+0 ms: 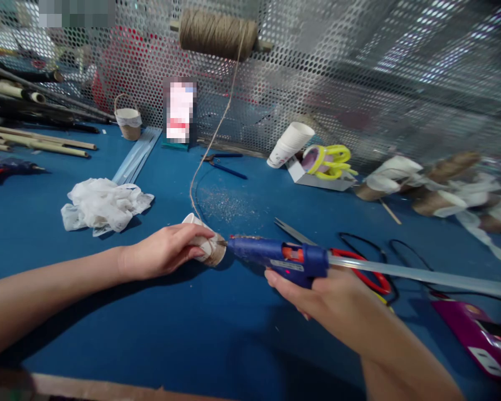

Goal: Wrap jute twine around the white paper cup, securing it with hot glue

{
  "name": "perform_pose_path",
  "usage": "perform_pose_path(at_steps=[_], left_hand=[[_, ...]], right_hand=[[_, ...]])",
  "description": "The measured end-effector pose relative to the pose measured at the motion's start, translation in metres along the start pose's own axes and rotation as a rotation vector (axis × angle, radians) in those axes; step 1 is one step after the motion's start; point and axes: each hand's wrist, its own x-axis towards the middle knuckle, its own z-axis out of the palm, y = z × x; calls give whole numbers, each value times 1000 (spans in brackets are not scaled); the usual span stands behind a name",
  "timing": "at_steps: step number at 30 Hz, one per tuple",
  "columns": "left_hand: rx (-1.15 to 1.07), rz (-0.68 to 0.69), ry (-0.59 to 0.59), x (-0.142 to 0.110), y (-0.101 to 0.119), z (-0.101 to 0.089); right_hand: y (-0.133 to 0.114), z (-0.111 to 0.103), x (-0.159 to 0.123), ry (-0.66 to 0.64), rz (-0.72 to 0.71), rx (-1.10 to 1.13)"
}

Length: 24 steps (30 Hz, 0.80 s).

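Observation:
My left hand [167,252] is closed round a white paper cup [220,257] that lies tilted on its side just above the blue tabletop. Some twine is wound about the cup's base end. From there a strand of twine [217,131] runs up to a large spool [217,33]. My right hand [317,295] grips a blue hot glue gun [275,253] with a long clear glue stick [409,273] out of its back. The gun's nozzle points left and meets the cup near its base; exact contact is hard to make out.
Crumpled white lace [104,203] lies left, near a finished small basket [128,122]. Pliers [225,163], stacked cups [290,143] and red-handled scissors [367,270] lie beyond my hands. A purple power strip [471,334] and cords are at right. Perforated metal mesh [338,72] stands behind.

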Motion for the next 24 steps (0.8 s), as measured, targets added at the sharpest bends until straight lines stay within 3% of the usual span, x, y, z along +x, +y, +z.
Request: perform_pose_path(at_steps=[13, 24], left_hand=[[-23, -16, 7, 0, 0, 1], [-47, -45, 7, 2, 1, 0]], right_hand=[[-3, -5, -1, -83, 100, 58], [-10, -8, 0, -67, 28, 103]])
